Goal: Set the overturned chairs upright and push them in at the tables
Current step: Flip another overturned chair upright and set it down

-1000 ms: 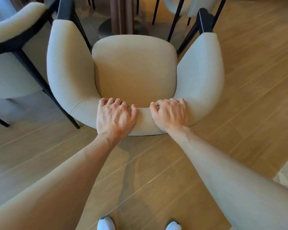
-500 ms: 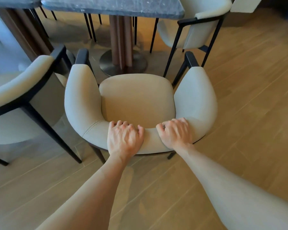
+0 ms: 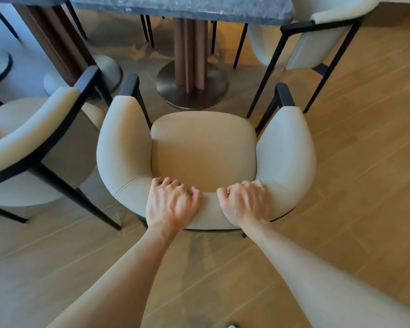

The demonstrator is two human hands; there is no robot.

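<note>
The chair (image 3: pixel 204 157) under my hands is cream-beige with a black frame. The table (image 3: pixel 182 5) has a grey marbled top flecked with white, on a brown column with a brushed-metal base. The floor (image 3: pixel 353 185) is warm tan wood-grain planks.

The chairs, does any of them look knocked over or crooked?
None looks knocked over. The chair under the left hand and right hand stands upright, but its seat is not yet under the table. The left neighbour chair sits angled to it.
</note>
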